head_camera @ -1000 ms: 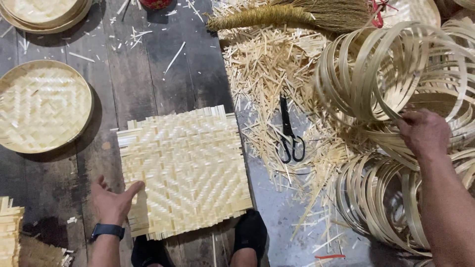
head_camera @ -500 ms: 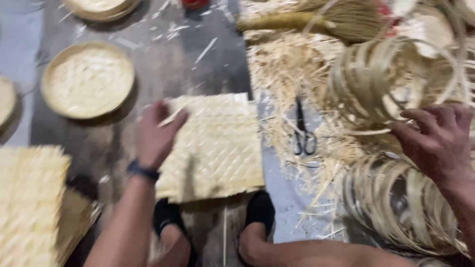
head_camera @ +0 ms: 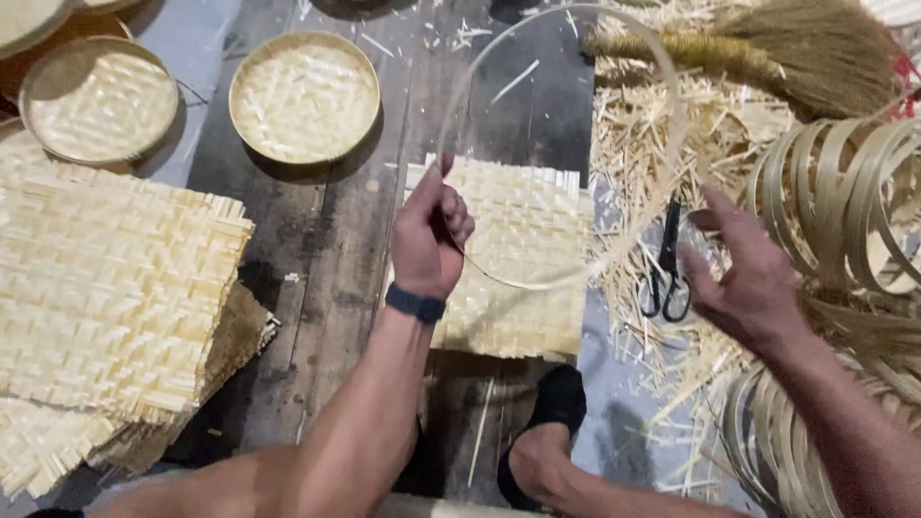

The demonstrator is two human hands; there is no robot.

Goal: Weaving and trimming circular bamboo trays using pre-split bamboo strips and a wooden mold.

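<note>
Above a woven mat (head_camera: 523, 254) on the plank floor (head_camera: 326, 249), a thin bamboo hoop (head_camera: 672, 115) hangs in the air, pinched in the closed fingers of the left hand (head_camera: 432, 235). Open and spread, the right hand (head_camera: 743, 273) touches the hoop's far side. Scissors (head_camera: 664, 269) lie among shavings (head_camera: 633, 144) beside it, near stacked hoops (head_camera: 844, 211), two round trays (head_camera: 305, 96) and a broom (head_camera: 767, 48).
</note>
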